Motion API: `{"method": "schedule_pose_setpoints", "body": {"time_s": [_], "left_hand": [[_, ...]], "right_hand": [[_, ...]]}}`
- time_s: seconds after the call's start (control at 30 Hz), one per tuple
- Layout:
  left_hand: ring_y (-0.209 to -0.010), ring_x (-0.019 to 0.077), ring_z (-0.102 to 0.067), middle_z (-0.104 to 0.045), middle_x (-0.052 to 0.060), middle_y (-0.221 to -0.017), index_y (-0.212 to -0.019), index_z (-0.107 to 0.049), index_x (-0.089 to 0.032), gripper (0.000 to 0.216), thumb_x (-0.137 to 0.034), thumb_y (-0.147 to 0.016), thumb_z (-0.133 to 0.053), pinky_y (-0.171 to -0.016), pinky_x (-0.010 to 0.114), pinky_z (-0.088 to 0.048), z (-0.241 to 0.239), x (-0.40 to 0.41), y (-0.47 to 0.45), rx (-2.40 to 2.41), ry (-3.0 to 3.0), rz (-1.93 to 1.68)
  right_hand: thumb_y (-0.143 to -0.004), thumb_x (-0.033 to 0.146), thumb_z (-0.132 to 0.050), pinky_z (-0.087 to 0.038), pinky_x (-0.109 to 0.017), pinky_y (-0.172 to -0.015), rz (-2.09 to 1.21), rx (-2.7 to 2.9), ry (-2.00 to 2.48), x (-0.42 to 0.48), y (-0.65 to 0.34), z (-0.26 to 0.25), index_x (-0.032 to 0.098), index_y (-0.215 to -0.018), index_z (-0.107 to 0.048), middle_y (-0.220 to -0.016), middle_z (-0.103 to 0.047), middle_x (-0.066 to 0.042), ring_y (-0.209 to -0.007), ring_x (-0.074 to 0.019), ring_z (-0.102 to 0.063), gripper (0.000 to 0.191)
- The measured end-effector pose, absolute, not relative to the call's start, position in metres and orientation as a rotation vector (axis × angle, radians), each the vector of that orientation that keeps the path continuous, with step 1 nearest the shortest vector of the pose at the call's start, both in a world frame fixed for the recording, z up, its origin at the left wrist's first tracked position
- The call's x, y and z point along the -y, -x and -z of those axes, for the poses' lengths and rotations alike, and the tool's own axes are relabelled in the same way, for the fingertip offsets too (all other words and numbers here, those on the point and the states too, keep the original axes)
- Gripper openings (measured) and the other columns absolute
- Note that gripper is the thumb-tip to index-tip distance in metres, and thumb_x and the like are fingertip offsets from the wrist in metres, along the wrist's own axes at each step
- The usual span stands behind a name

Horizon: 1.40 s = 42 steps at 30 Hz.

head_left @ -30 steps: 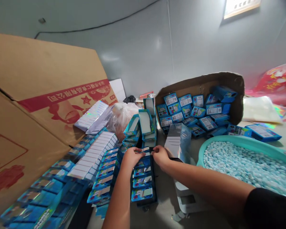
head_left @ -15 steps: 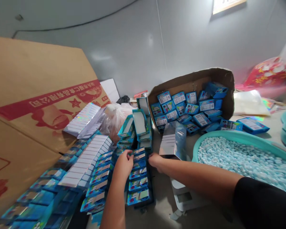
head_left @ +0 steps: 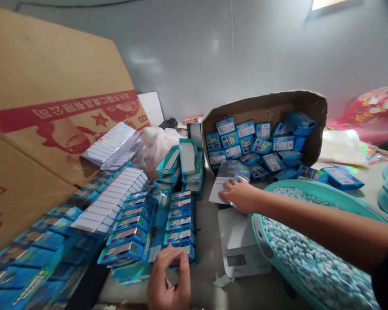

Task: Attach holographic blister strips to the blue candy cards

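My left hand (head_left: pixel 170 277) is curled at the near end of a row of small blue boxes (head_left: pixel 180 224) in a blue display tray. Its thumb and fingertips come together against the front box; whatever is between them is hidden. My right hand (head_left: pixel 237 194) rests with its fingers apart on the near edge of a stack of white-and-silver sheets (head_left: pixel 224 174), partly under clear film. To the left, a second row of blue boxes (head_left: pixel 126 232) sits upright. Open blue trays (head_left: pixel 189 157) with white insides are piled behind the rows.
A brown carton (head_left: pixel 261 105) on its side holds several blue boxes. At right is a turquoise basin (head_left: pixel 260 232) of pale blue candies. A white scale (head_left: pixel 241 245) sits between. At left stand a large carton (head_left: pixel 51 60) and a long white-topped stack (head_left: pixel 111 200).
My right hand has left the far end of the box row and moved right onto the sheet stack. My left hand has come back toward me to the row's near end.
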<state>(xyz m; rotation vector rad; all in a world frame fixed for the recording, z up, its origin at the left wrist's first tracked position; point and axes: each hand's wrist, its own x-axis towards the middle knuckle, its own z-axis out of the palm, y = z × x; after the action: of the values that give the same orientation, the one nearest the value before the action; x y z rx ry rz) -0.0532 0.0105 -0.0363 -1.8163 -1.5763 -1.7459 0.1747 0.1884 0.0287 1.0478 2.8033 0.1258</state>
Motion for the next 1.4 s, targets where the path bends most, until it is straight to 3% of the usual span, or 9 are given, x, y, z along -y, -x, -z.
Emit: {"method": "schedule_pose_setpoints", "body": {"time_s": [0.17,0.27,0.37,0.57,0.73,0.83,0.9,1.03,1.4], "left_hand": [[-0.085,0.0157,-0.066,-0.066,0.002,-0.088,-0.098,-0.065,-0.02,0.019,-0.006,-0.086,-0.062,-0.081,0.027,-0.057,0.039,-0.007,0.059,1.505,1.934,1.693],[-0.086,0.0167,-0.066,-0.066,0.002,-0.087,-0.097,-0.064,-0.021,0.019,-0.006,-0.086,-0.061,-0.078,0.028,-0.057,0.039,-0.004,0.068,1.507,1.947,1.644],[-0.096,0.0193,-0.065,-0.065,0.003,-0.091,-0.098,-0.064,-0.022,0.02,-0.007,-0.084,-0.065,-0.099,0.038,-0.051,0.025,-0.006,0.067,1.4,1.951,1.489],[-0.146,0.0379,-0.03,-0.044,0.024,-0.148,-0.14,-0.046,-0.012,0.066,-0.048,-0.089,-0.067,-0.12,0.06,-0.02,-0.053,-0.038,0.044,1.22,2.248,0.961],[-0.093,0.0189,-0.069,-0.073,0.0,-0.098,-0.107,-0.066,-0.028,0.02,-0.043,-0.098,-0.056,-0.115,0.05,-0.037,-0.085,-0.082,0.033,1.069,2.786,0.649],[-0.072,0.0152,-0.069,-0.072,-0.003,-0.08,-0.089,-0.065,-0.025,0.027,-0.034,-0.103,-0.043,-0.098,0.039,-0.051,-0.083,-0.097,0.022,0.992,2.804,0.703],[-0.076,0.0168,-0.07,-0.075,-0.001,-0.086,-0.096,-0.065,-0.024,0.027,-0.034,-0.104,-0.041,-0.091,0.037,-0.052,-0.081,-0.1,0.012,0.951,2.749,0.721],[-0.09,0.0209,-0.07,-0.074,0.004,-0.105,-0.13,-0.057,-0.02,0.033,-0.035,-0.102,-0.046,-0.093,0.041,-0.05,-0.083,-0.097,-0.007,0.987,2.617,0.764],[-0.103,0.0201,-0.066,-0.071,0.011,-0.112,-0.126,-0.064,-0.014,0.038,-0.007,-0.088,-0.068,-0.094,0.033,-0.05,-0.039,-0.086,-0.053,1.034,2.246,1.342]], "right_hand": [[-0.082,0.007,-0.059,-0.051,-0.035,-0.063,-0.172,-2.846,-1.037,-0.192,-0.172,-0.013,0.016,-0.118,-0.063,-0.111,-0.062,-0.015,-0.097,-0.0331,-0.06,0.038],[-0.082,0.005,-0.058,-0.053,-0.034,-0.068,-0.188,-2.905,-1.052,-0.187,-0.175,-0.026,0.015,-0.102,-0.067,-0.106,-0.063,-0.014,-0.1,-0.0307,-0.059,0.024],[-0.085,0.005,-0.054,-0.055,-0.037,-0.079,-0.154,-3.04,-1.068,-0.165,-0.179,-0.051,0.013,-0.093,-0.067,-0.109,-0.061,-0.015,-0.108,-0.0305,-0.056,0.017],[-0.088,0.008,-0.056,-0.052,-0.032,-0.096,0.952,-3.24,-1.182,-0.091,-0.191,-0.093,0.029,-0.139,-0.052,-0.137,-0.059,-0.005,-0.112,-0.0207,-0.063,0.055],[-0.086,0.003,-0.054,-0.047,-0.036,-0.106,1.456,-3.324,-0.868,-0.072,-0.229,-0.105,0.028,-0.101,-0.075,-0.144,-0.052,-0.002,-0.126,-0.0225,-0.056,0.036],[-0.084,0.006,-0.063,-0.045,-0.039,-0.108,1.814,-3.159,-0.825,-0.078,-0.247,-0.099,0.029,-0.125,-0.065,-0.141,-0.054,-0.006,-0.131,-0.0233,-0.051,0.047],[-0.084,0.014,-0.068,-0.051,-0.038,-0.1,2.048,-3.034,-1.054,-0.083,-0.249,-0.087,0.028,-0.139,-0.052,-0.13,-0.061,-0.008,-0.119,-0.0225,-0.059,0.059],[-0.09,0.025,-0.06,-0.055,-0.028,-0.068,2.479,-2.881,-1.554,-0.089,-0.237,-0.055,0.023,-0.132,-0.053,-0.096,-0.07,-0.004,-0.081,-0.0164,-0.066,0.043],[-0.086,0.017,-0.054,-0.05,-0.022,-0.057,2.189,-3.131,-1.912,-0.088,-0.236,-0.042,0.022,-0.11,-0.07,-0.076,-0.067,0.001,-0.062,-0.0116,-0.061,0.029]]}}
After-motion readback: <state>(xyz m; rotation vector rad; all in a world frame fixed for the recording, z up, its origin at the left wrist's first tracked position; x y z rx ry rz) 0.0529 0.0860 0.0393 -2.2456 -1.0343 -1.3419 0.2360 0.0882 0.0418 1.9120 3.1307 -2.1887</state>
